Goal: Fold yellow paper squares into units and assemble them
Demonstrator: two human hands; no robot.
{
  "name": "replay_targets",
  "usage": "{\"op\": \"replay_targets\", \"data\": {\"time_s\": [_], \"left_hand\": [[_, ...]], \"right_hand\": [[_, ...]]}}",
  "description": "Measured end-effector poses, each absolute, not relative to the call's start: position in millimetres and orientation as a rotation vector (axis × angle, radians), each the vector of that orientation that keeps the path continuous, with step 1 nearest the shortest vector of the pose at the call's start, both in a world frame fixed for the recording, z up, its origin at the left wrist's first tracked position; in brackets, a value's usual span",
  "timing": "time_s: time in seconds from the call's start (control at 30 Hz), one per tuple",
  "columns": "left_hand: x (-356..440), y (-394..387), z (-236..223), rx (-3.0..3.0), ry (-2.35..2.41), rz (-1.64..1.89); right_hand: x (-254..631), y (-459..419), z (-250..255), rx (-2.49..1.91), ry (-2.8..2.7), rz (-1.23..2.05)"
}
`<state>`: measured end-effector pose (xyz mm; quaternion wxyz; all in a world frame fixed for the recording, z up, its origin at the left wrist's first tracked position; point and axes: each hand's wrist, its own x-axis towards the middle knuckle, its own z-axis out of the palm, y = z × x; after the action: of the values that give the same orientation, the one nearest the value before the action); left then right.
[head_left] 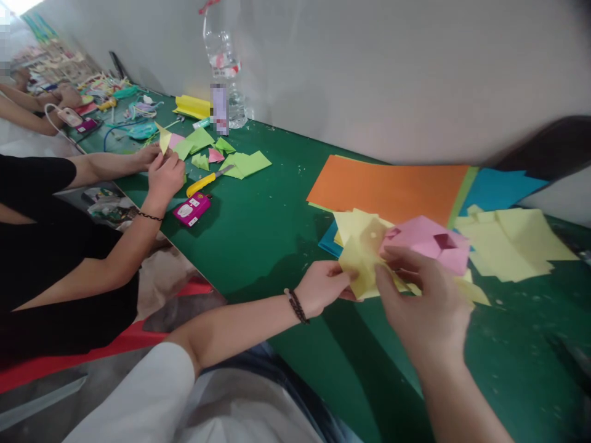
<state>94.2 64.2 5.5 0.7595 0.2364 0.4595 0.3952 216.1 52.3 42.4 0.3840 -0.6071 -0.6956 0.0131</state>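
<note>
Two paper items are in the person's grip. The left hand (323, 286) is closed on a yellow paper sheet (360, 261), pinching its edge, and the right hand (422, 301) is curled around a folded pink paper piece (427, 239), apparently to keep the folds in shape. Both items are held close together over the green surface (277, 246). To the right lie one orange card sheet (388, 187), one blue sheet (501, 187) and a loose pile of pale yellow sheets (510, 243), seemingly kept within reach. Farther along, a neighbouring person's two hands (164, 175) hold a small paper piece. Beside them are one yellow utility knife (205, 183), one magenta pouch (191, 209) and several green paper offcuts (242, 163). One plastic bottle (221, 55) stands at the wall.
</note>
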Motion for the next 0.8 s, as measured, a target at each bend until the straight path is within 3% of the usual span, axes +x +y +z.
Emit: {"op": "replay_targets", "data": {"time_s": [0.1, 0.47, 0.8], "left_hand": [[95.2, 64.6, 2.3, 0.51, 1.028, 0.87], [94.4, 66.3, -3.5, 0.529, 1.0, 0.893], [97.5, 65.5, -6.3, 0.545, 1.02, 0.881]], "right_hand": [[217.1, 52.4, 43.4, -1.586, -1.707, 0.162], [223.4, 56.7, 46.1, -1.404, -1.901, 0.164], [222.5, 56.4, 49.3, -1.268, -2.1, -0.112]]}}
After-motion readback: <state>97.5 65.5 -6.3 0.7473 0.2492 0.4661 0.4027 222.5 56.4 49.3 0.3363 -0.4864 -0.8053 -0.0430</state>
